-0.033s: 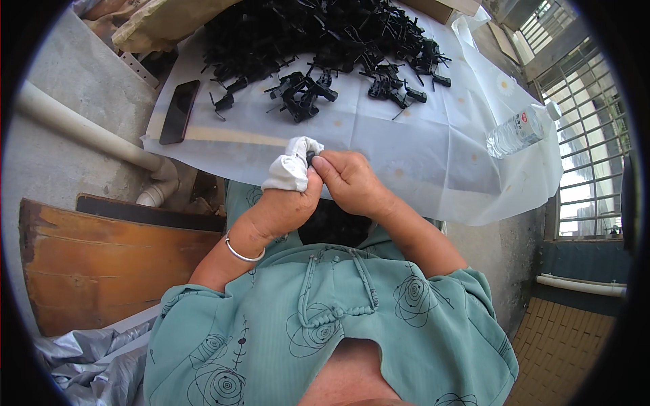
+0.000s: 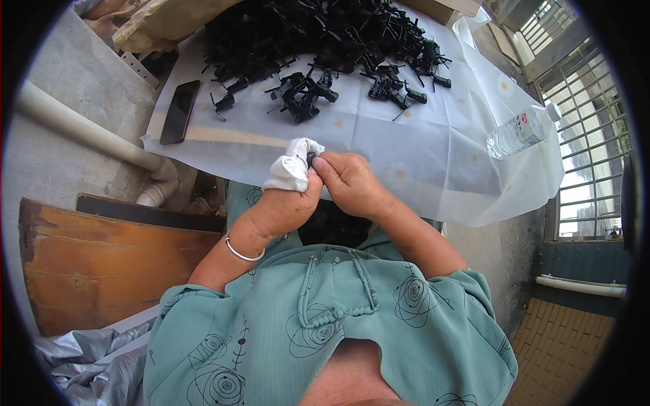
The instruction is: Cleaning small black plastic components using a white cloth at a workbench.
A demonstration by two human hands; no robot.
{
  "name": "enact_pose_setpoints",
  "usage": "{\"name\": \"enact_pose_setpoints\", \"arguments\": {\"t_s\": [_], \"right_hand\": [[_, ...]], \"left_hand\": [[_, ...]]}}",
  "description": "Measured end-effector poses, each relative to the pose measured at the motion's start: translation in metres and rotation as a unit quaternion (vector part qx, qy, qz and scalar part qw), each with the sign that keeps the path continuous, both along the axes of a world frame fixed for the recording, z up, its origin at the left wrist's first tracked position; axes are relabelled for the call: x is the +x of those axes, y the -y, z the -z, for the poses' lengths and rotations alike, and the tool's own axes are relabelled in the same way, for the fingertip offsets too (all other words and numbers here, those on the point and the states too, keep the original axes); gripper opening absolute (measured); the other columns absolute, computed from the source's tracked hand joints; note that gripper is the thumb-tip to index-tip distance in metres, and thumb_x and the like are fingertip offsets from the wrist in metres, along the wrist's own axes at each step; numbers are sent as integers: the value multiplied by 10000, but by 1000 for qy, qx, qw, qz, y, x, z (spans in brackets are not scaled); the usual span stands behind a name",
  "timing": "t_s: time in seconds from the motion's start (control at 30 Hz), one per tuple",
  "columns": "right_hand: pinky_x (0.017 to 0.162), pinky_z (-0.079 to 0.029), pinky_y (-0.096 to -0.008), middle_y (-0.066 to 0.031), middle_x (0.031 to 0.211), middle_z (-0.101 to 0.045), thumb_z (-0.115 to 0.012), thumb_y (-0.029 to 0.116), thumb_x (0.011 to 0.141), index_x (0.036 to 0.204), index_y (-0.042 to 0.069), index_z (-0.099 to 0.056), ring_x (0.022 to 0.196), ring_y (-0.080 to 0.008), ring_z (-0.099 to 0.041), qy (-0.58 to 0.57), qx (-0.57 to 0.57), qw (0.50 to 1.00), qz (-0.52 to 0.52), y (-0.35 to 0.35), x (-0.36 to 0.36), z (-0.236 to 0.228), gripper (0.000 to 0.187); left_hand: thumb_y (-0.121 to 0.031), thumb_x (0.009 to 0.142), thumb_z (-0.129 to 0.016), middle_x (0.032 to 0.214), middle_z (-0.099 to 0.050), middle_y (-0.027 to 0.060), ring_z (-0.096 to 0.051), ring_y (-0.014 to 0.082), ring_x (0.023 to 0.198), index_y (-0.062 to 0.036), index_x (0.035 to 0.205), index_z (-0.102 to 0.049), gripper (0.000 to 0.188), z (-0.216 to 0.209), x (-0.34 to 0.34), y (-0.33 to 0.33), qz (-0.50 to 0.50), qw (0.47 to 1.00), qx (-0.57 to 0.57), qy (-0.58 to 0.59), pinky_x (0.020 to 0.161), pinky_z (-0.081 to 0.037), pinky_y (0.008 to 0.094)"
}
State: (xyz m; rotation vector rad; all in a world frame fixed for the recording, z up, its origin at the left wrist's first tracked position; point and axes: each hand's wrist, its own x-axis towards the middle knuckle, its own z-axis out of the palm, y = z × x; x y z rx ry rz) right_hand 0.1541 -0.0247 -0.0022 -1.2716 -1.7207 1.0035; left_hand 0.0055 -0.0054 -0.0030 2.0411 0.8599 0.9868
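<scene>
Both my hands meet over my lap at the near edge of the table. A white cloth covering [image 2: 290, 173] wraps the fingers of my left hand [image 2: 291, 206], which is closed around a small black plastic part [image 2: 311, 159]. Thumb and fingers of my right hand [image 2: 352, 183] pinch that same part from the right side. Most of the part is hidden by the fingers, so its full shape does not show. Beyond my hands, a small cluster of similar black plastic parts [image 2: 301, 98] with thin prongs lies on the table.
A large heap of black parts [image 2: 325, 34] covers the far side of the table, on a translucent plastic sheet [image 2: 433, 183]. A phone [image 2: 180, 111] lies at the left, a clear water bottle [image 2: 516, 134] on its side at the right. A wooden board [image 2: 115, 264] stands at lower left.
</scene>
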Motion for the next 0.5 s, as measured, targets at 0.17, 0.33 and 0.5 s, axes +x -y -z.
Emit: {"name": "enact_pose_setpoints", "arguments": {"t_s": [0.17,0.33,0.5], "right_hand": [[583,-429,-342,-166,629,-543,-518,227,871,801,-22,-572,565,-255,-492,175,-66,977,-97,-20,30,-16,264],[661,-466,-389,-177,748,-615,-569,288,818,870,4,-609,721,-328,-596,262,70,944,187,-89,41,19,291],[724,-473,-408,-185,814,-626,-588,307,792,929,12,-594,805,-346,-603,292,53,940,165,-106,28,23,325]], "left_hand": [[-96,812,-508,991,-570,179,-559,305,868,14,1126,-477,335,1,-19,-2,63,993,-56,-81,775,-454,329],[-157,829,-572,1075,-575,175,-555,271,977,7,1157,-525,370,-4,-16,-7,53,993,-93,-48,877,-428,315],[-162,872,-536,990,-594,120,-596,197,803,17,1093,-540,284,10,-21,-12,6,981,-196,5,740,-473,278]]}}
